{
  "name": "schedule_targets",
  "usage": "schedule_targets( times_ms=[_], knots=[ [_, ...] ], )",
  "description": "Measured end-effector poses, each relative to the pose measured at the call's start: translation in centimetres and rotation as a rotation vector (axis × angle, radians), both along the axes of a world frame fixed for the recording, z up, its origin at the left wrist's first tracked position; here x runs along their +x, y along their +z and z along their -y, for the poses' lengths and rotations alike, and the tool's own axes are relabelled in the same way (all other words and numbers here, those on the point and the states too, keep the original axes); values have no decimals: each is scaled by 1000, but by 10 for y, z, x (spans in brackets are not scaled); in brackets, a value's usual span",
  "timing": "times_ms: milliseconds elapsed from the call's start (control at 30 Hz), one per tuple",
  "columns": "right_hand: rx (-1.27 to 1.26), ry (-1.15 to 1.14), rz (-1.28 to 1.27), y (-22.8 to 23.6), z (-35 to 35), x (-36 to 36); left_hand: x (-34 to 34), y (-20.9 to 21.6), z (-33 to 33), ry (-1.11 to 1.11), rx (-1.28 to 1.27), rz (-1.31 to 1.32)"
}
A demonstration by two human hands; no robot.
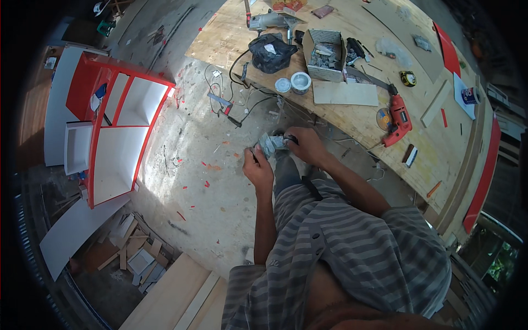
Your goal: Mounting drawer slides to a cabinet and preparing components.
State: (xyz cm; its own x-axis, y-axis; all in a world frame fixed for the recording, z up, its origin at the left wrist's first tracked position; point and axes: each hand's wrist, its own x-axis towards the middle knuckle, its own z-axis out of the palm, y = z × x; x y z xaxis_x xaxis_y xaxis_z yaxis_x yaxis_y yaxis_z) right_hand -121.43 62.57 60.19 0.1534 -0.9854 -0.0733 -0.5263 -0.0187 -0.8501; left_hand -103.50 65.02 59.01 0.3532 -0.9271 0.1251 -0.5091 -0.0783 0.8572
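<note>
Just off the table's near edge, both hands are up in front of me with a pale grey-blue crumpled piece (pixel 268 144) between them; whether it is cloth or plastic I cannot make out. My left hand (pixel 258 168) is closed, its thumb and fingers pinching the piece's left side. From the other side my right hand (pixel 308 144) closes on it, with a small dark part (pixel 292 139) showing at its fingertips. Nearest on the table are an open tin (pixel 300 82) with pale contents and its lid (pixel 282 85).
The wooden table (pixel 258 77) bears a black plastic bag (pixel 272 53), a grey power tool (pixel 269 21), a box (pixel 325 69) of small parts, a red drill (pixel 400 118) and a tape measure (pixel 408 78). A red-and-white cabinet (pixel 130 127) stands left. Cables (pixel 220 91) and wood offcuts (pixel 137 242) lie on the floor.
</note>
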Motion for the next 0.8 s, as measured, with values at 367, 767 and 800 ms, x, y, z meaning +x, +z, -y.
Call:
schedule_targets(
  times_ms=[367, 767, 800],
  knots=[
    [317, -202, 187, -4, 63, 11, 52, -52, 118, -47, 320, -1046],
    [343, -417, 571, -21, 63, -1, 44, -67, 188, -272, 613, -1120],
    [350, -427, 576, -21, 64, -4, 41, -61, 187, -216, 650, -1247]
  ],
)
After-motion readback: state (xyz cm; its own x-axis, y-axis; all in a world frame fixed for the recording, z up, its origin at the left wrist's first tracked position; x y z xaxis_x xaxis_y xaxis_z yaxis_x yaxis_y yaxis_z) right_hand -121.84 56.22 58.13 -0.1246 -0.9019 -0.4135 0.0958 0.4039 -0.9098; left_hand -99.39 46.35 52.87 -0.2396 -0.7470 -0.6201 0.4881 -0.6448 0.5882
